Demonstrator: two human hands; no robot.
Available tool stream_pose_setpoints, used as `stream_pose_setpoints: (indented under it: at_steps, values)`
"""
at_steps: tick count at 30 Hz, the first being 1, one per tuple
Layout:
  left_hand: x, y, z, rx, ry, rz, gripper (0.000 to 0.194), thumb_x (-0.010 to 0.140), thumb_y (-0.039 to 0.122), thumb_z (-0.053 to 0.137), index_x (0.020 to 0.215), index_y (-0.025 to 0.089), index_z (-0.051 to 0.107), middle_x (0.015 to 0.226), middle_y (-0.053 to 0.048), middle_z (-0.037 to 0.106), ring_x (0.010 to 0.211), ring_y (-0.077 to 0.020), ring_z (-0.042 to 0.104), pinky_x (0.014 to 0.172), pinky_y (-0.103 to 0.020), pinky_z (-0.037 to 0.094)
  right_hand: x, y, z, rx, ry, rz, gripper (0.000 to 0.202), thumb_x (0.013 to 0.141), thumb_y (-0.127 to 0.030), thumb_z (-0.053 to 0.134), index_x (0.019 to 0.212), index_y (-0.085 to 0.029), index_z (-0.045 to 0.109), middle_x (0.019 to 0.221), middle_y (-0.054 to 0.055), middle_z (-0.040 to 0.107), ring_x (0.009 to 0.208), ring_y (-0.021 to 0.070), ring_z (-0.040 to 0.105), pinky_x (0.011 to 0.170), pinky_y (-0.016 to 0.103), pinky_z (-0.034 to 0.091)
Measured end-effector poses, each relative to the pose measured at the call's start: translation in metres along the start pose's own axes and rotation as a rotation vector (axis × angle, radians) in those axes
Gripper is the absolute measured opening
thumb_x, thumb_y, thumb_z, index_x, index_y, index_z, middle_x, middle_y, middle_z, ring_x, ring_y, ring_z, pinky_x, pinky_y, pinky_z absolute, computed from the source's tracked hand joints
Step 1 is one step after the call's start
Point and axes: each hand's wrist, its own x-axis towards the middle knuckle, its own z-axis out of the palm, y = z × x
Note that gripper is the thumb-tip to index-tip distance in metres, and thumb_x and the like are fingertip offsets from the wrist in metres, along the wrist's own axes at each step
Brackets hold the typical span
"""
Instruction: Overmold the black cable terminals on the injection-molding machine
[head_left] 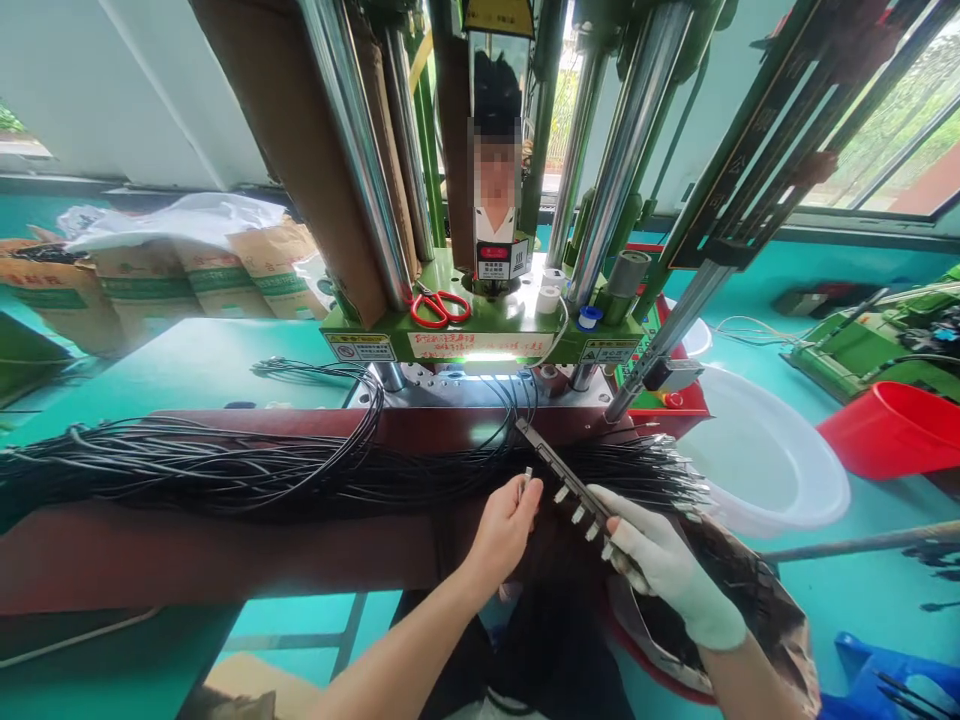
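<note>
My bare left hand [504, 530] pinches a small metal connector [528, 474] between thumb and fingertips. My right hand [667, 565], in a white glove, is closed around the lower end of a long, narrow metal bar [556, 462]. Several small silvery connectors [579, 514] stick out along the bar's near side. The bar slants up and left, its far end close to thin black cables that run into the lit press opening. Beneath both hands lies a thick bundle of black cables [285, 460] with metal-tipped ends [671, 465] on the right.
A green press [480, 335] with steel columns stands ahead. Red-handled scissors [441, 307] lie on it. To the right are a white tub [780, 450], a red bucket [896, 430] and an opened sack [750, 570]. Paper sacks [210, 265] stand at left. A person's face is reflected or visible behind the press.
</note>
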Motion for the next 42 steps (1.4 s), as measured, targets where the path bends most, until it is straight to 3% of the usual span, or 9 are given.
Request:
stream_pose_setpoints:
  at_steps: [2,8,14,18,25,30,37,39,42]
  values:
    - [0.002,-0.002,-0.005,0.046,-0.004,0.005,0.043,0.078,0.055,0.040,0.055,0.019,0.034,0.049,0.006,0.031,0.045,-0.0065,0.028,0.044,-0.022,0.022,-0.001,-0.003,0.001,0.009,0.017,0.000,0.061,0.079,-0.051,0.050,0.130,-0.017,0.040,0.064,0.001,0.049,0.046,0.0071,0.039,0.032,0.015,0.023]
    - [0.006,0.003,-0.003,0.056,-0.234,-0.103,0.046,0.074,0.058,0.044,0.054,0.020,0.030,0.049,0.007,0.023,0.046,-0.0065,0.017,0.044,-0.024,0.012,-0.002,-0.004,0.003,-0.015,0.034,0.022,0.060,0.078,-0.050,0.050,0.128,-0.016,0.043,0.060,0.000,0.047,0.045,0.0066,0.037,0.032,0.014,0.021]
    - [0.009,0.003,-0.006,0.000,-0.288,-0.165,0.043,0.075,0.055,0.044,0.054,0.020,0.030,0.049,0.007,0.024,0.044,-0.0063,0.016,0.043,-0.025,0.011,0.000,0.000,0.000,-0.014,-0.004,-0.014,0.057,0.081,-0.046,0.047,0.128,-0.014,0.042,0.058,-0.002,0.042,0.043,0.0055,0.034,0.031,0.013,0.021]
    - [0.010,-0.002,-0.008,0.017,-0.310,-0.101,0.040,0.078,0.049,0.043,0.054,0.020,0.028,0.050,0.007,0.022,0.046,-0.0067,0.017,0.044,-0.025,0.012,-0.001,0.000,0.000,-0.006,-0.002,-0.014,0.056,0.082,-0.044,0.047,0.128,-0.014,0.042,0.059,-0.001,0.042,0.045,0.0061,0.035,0.031,0.013,0.022]
    - [0.009,-0.002,-0.007,0.085,-0.275,-0.053,0.040,0.079,0.046,0.041,0.053,0.020,0.026,0.050,0.007,0.019,0.047,-0.0069,0.016,0.045,-0.025,0.012,0.000,0.002,-0.002,-0.046,-0.036,-0.005,0.055,0.083,-0.044,0.046,0.129,-0.015,0.041,0.059,-0.002,0.042,0.044,0.0050,0.034,0.032,0.013,0.021]
    - [0.010,-0.002,-0.011,0.173,-0.259,-0.080,0.039,0.079,0.043,0.040,0.052,0.020,0.025,0.049,0.007,0.019,0.047,-0.0063,0.017,0.045,-0.025,0.012,0.004,0.005,-0.006,-0.215,-0.150,-0.013,0.057,0.085,-0.046,0.041,0.133,-0.016,0.035,0.052,-0.005,0.040,0.036,0.0033,0.030,0.032,0.016,0.027]
    - [-0.002,0.007,-0.013,0.130,-0.277,-0.052,0.022,0.074,0.036,0.053,0.070,0.017,0.043,0.057,0.007,0.037,0.052,-0.0064,0.032,0.048,-0.020,0.025,-0.001,0.003,0.001,-0.123,-0.012,-0.036,0.057,0.083,-0.047,0.044,0.130,-0.015,0.040,0.059,-0.001,0.046,0.040,0.0046,0.031,0.033,0.017,0.022]
    - [-0.013,0.006,-0.016,0.108,-0.229,-0.074,0.022,0.070,0.031,0.058,0.082,0.018,0.045,0.061,0.007,0.042,0.053,-0.0068,0.037,0.049,-0.019,0.029,-0.002,0.002,0.002,-0.102,0.007,-0.043,0.057,0.083,-0.046,0.045,0.129,-0.014,0.040,0.057,-0.002,0.043,0.041,0.0051,0.031,0.034,0.017,0.020]
    - [-0.029,0.002,-0.022,0.124,-0.085,-0.102,0.017,0.074,0.032,0.055,0.080,0.017,0.048,0.060,0.006,0.045,0.050,-0.0073,0.039,0.048,-0.020,0.031,-0.003,0.001,0.002,-0.082,-0.010,-0.034,0.057,0.082,-0.046,0.046,0.128,-0.013,0.041,0.054,-0.004,0.040,0.042,0.0057,0.030,0.037,0.018,0.019]
